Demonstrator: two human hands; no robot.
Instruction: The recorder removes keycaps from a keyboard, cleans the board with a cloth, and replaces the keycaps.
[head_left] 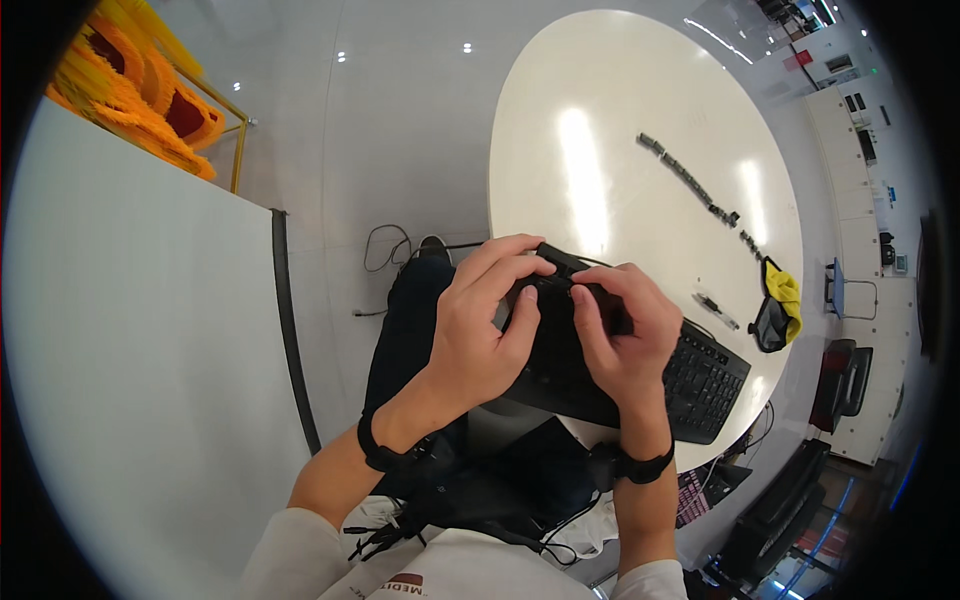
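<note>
A black keyboard point(705, 385) lies slanted at the near edge of the white table, partly beneath both of my hands. My left hand point(475, 325) curls over its upper left part, with the fingertips at the far edge and the thumb bent towards them. Close beside it, my right hand point(640, 325) has thumb and index finger pinched together over the keys. Whatever is in that pinch is too small and hidden to make out. Keys show at the keyboard's right end; the left part is dark and mostly covered.
Dark keycaps point(688, 178) form a long line across the white table point(540, 130). A slim black-and-clear tool point(716, 310) and a yellow-and-grey cloth item point(784, 300) lie to the right. A white panel point(150, 330) stands at left. Cables point(385, 245) trail on the floor.
</note>
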